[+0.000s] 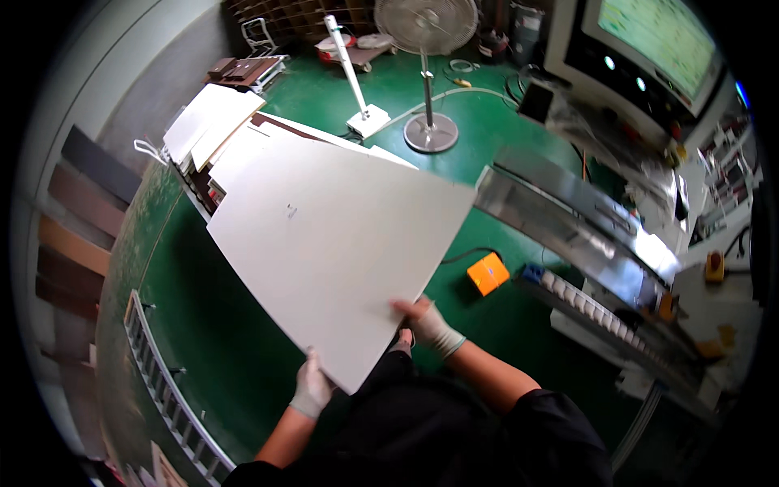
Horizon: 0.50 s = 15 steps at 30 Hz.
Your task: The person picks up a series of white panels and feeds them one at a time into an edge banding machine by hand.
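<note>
Holding a wide white panel [337, 235] by the near end, with both hands.
Gripping with left grip [312, 385] on the left edge, beside the near corner, and with right grip [428, 325] on the right edge; both closed on the panel, fingers below hidden. Seen beyond: the far end, overlapping a stack of boards [207, 122]; cannot tell if touching. For good control, better to support from below with the palms, to raise both edges evenly, and to avoid dipping at the far end, with only 2 holding places. Watch the far right corner near the metal rail [560, 219]; step clear of the orange box [488, 273].
</note>
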{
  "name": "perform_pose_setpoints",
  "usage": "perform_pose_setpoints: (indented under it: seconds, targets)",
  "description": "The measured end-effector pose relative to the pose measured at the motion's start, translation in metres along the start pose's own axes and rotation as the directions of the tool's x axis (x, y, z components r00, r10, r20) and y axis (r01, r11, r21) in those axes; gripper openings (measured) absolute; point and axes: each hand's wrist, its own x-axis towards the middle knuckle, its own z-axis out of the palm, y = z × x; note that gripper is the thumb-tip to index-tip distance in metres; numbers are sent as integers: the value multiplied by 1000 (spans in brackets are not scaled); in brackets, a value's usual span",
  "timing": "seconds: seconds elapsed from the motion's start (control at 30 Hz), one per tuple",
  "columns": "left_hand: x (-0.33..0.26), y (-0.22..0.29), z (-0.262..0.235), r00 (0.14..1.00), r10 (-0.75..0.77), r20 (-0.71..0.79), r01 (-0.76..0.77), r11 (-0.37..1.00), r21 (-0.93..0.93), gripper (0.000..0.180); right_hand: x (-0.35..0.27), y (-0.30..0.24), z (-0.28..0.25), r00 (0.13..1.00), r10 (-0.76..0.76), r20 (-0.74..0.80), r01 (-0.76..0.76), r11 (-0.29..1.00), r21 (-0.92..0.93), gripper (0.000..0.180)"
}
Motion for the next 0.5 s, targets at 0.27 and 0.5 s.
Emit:
perform_pose_setpoints:
  seconds: [0.27, 0.5]
  targets:
    - [49, -36, 37, 920, -318, 228, 354, 925, -139, 46, -96, -13, -66, 944, 34, -328, 35, 979, 203, 20]
    - [181, 80, -91, 997, -51, -63, 23, 924, -382, 59, -212, -5, -149, 676, -87, -731, 100, 995, -26, 18]
